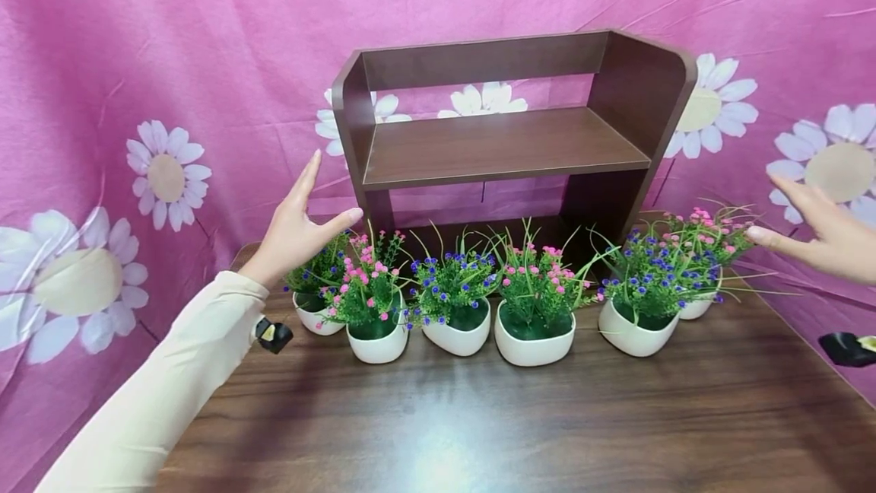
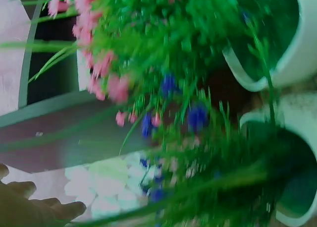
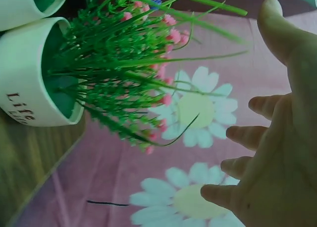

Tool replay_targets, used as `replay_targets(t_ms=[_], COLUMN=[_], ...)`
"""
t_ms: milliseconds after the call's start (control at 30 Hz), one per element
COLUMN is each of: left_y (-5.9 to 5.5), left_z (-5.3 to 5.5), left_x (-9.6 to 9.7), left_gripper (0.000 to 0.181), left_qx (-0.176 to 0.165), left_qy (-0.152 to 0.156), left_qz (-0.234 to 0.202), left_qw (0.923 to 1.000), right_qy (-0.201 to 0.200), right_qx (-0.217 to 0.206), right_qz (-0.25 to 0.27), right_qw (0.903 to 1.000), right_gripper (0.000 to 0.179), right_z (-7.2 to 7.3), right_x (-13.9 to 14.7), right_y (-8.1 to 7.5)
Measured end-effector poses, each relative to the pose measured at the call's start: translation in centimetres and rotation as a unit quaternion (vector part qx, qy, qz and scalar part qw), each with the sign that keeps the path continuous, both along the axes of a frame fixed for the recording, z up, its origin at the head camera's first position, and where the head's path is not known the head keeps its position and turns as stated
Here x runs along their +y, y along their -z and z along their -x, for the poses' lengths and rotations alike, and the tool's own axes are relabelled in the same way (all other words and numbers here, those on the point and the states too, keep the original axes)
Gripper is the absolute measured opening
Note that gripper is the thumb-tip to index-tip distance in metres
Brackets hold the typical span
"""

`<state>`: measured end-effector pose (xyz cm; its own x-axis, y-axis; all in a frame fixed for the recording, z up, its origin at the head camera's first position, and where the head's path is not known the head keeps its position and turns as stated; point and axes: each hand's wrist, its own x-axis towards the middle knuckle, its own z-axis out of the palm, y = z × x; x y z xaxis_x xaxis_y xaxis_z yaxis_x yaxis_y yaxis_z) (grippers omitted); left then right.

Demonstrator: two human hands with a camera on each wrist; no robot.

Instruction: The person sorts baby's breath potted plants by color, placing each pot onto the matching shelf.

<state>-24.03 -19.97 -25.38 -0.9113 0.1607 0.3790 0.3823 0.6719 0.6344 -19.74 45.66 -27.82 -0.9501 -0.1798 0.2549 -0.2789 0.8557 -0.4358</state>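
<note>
My left hand (image 1: 290, 234), in a pale sleeve, hovers over the leftmost potted plants with fingers extended and thumb spread. Just beneath it are a blue-flowered plant (image 1: 318, 318) and a pink-flowered plant (image 1: 378, 345), both in white pots. Out at the right edge, my right hand (image 1: 824, 234) is held up with its fingers spread, beside a pink-flowered plant (image 3: 29, 83) whose white pot bears the word "Life". A blue-flowered plant (image 1: 636, 333) stands partly in front of that one. Neither hand holds anything.
A dark brown two-tier shelf (image 1: 506, 147) stands behind the row of pots. Between the outer plants sit a blue-flowered plant (image 1: 461, 333) and a pink-flowered one (image 1: 537, 341). Pink cloth with white daisies (image 1: 239, 36) hangs around the wooden table (image 1: 547, 432).
</note>
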Motion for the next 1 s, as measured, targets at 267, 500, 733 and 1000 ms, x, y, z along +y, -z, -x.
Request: replay_targets(t_ms=[267, 500, 733, 1000], left_y=[1.0, 1.2, 1.4, 1.8], left_z=[0.7, 1.2, 1.6, 2.3], left_x=[1.9, 2.9, 3.4, 4.2], left_gripper=[0.095, 0.092, 0.092, 0.086], left_qx=[-0.006, 0.005, 0.004, 0.021], left_qy=[0.008, 0.031, 0.043, 0.077], left_qz=[-0.063, -0.126, -0.178, -0.248], left_qw=[0.9980, 0.9916, 0.9830, 0.9654], right_qy=[0.025, 0.029, 0.044, 0.063], right_qx=[-0.043, -0.045, -0.076, -0.091], right_qz=[0.075, 0.117, 0.114, 0.140], right_qw=[0.9959, 0.9917, 0.9896, 0.9840], right_gripper=[0.075, 0.075, 0.086, 0.087], right_z=[-1.4, -2.9, -3.5, -3.1], right_x=[2.3, 2.6, 2.2, 1.1], right_y=[3.6, 6.6, 9.4, 12.6])
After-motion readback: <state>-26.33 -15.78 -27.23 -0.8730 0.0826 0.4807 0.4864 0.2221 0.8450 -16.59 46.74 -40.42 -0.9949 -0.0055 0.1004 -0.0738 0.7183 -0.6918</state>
